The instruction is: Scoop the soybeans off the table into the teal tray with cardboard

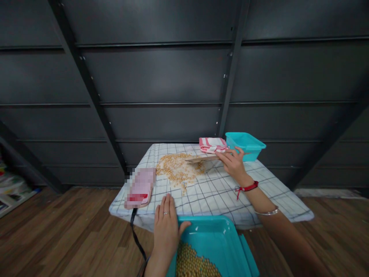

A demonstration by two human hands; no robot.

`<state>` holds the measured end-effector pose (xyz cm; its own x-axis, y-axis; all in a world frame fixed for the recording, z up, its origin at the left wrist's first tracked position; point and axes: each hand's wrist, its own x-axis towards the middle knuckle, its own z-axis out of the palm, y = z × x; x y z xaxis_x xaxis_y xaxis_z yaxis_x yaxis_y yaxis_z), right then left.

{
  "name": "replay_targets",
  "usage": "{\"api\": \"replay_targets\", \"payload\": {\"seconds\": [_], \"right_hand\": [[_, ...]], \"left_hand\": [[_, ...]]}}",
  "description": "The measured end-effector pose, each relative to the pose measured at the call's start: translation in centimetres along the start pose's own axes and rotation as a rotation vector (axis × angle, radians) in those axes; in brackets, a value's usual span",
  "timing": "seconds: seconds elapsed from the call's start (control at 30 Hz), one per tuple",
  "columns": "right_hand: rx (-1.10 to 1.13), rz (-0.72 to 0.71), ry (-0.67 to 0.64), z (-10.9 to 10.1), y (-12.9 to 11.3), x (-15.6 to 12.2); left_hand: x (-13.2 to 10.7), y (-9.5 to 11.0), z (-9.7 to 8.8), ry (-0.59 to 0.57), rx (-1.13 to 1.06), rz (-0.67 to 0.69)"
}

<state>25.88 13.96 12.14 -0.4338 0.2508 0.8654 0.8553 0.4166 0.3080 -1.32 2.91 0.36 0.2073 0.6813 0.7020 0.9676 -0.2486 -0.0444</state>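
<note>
My right hand (233,163) grips a wooden spatula (200,158), fingers closed round its handle. The flat blade lies low over a spread of pale yellow soybeans (175,169) on the checked cloth. Nearer to me, my left hand (166,219) lies with its fingers stretched out flat at the table's front edge, its thumb over the rim of a large turquoise bin (211,231). Darker, greenish-yellow beans (194,263) fill the lower left part of that bin. It stands against the front of the table and runs out of view at the bottom.
A smaller turquoise tub (245,142) and a folded pink-and-white towel (212,144) are at the table's back right. A pink phone-like object (141,186), partly blurred out, lies left, with a black strap (135,231) hanging down. Behind the checked tablecloth (219,192) rises a dark panelled wall (161,77).
</note>
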Motion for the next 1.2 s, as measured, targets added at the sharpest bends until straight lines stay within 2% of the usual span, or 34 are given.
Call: {"api": "replay_targets", "payload": {"seconds": [0.3, 0.5, 0.63, 0.87, 1.2], "right_hand": [[-0.003, -0.037, 0.009, -0.1, 0.3, -0.1], [0.077, -0.059, -0.041, -0.2, 0.1, -0.2], [0.066, -0.048, -0.030, -0.2, -0.2, -0.2], [0.109, -0.119, -0.009, -0.5, -0.7, 0.2], [0.128, -0.146, 0.023, -0.8, -1.2, 0.3]], "left_hand": [[0.1, 0.1, 0.2, -0.006, -0.015, 0.001], [0.0, 0.0, 0.4, -0.025, -0.012, -0.009], [0.1, 0.1, 0.3, -0.006, -0.006, -0.002], [0.4, 0.0, -0.2, 0.041, 0.018, 0.029], [0.4, -0.1, -0.6, 0.029, 0.034, 0.044]]}}
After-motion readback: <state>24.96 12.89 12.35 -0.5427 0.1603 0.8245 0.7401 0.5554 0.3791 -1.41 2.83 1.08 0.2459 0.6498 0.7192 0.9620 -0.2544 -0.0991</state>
